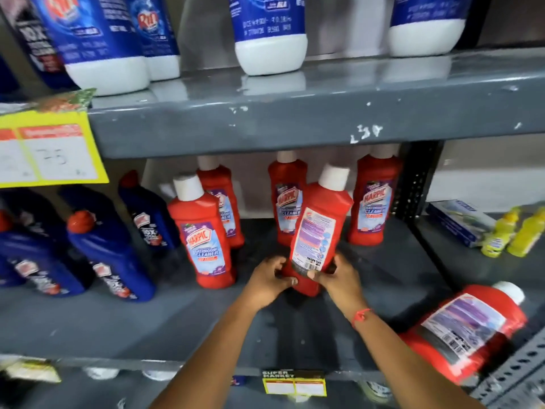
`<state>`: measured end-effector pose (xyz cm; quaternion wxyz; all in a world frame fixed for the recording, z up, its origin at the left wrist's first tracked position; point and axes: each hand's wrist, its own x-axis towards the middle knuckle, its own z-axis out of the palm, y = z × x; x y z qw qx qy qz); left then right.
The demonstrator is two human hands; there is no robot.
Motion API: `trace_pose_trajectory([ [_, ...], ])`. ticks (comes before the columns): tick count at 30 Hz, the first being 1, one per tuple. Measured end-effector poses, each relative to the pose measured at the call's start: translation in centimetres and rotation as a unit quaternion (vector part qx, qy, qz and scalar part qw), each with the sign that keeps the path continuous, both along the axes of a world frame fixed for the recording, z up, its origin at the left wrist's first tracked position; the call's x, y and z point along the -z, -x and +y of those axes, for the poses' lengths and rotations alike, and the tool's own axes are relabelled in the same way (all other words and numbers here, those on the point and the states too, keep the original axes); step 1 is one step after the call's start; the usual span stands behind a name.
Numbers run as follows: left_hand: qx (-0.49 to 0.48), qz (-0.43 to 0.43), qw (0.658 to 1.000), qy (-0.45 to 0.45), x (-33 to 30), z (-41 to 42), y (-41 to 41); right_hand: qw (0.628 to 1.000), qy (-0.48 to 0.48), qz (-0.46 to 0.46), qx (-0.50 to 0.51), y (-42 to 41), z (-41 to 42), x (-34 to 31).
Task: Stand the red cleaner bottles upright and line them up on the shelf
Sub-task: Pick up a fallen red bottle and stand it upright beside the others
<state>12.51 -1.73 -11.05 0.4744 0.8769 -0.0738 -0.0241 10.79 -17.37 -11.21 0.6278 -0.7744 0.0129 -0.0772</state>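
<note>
On the grey shelf (147, 329), both hands grip the base of a red cleaner bottle (318, 228) with a white cap; it leans slightly right, back label toward me. My left hand (269, 277) clasps its lower left side and my right hand (339, 276) its lower right. One red bottle (203, 234) stands upright to the left. Three more stand further back: one (224, 199) behind that bottle, one (287, 199) behind the held bottle, one (374, 199) at the right. Another red bottle (466, 329) lies on its side at the shelf's front right.
Blue bottles with red caps (109, 249) crowd the shelf's left part. An upper shelf (295, 122) carries blue-and-white bottles. A yellow price card (50, 149) hangs at the left. A perforated upright (415, 181) bounds the right side; yellow bottles (513, 231) and a box stand beyond.
</note>
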Motion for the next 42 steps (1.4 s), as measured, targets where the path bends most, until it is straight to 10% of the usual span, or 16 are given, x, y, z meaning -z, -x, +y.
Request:
trace_pose_trajectory([
  [9,-0.058,0.015,0.998,-0.007,0.8,1.4,0.0,0.991,0.085,0.000,-0.106,-1.6,1.0,-1.0],
  [28,-0.006,0.036,0.999,0.010,-0.2,3.4,-0.2,0.996,0.048,0.000,0.072,-1.3,2.1,1.3],
  [42,0.037,0.080,0.996,0.032,-1.1,3.7,-1.9,0.991,0.022,0.069,-0.117,-2.4,3.2,1.2],
])
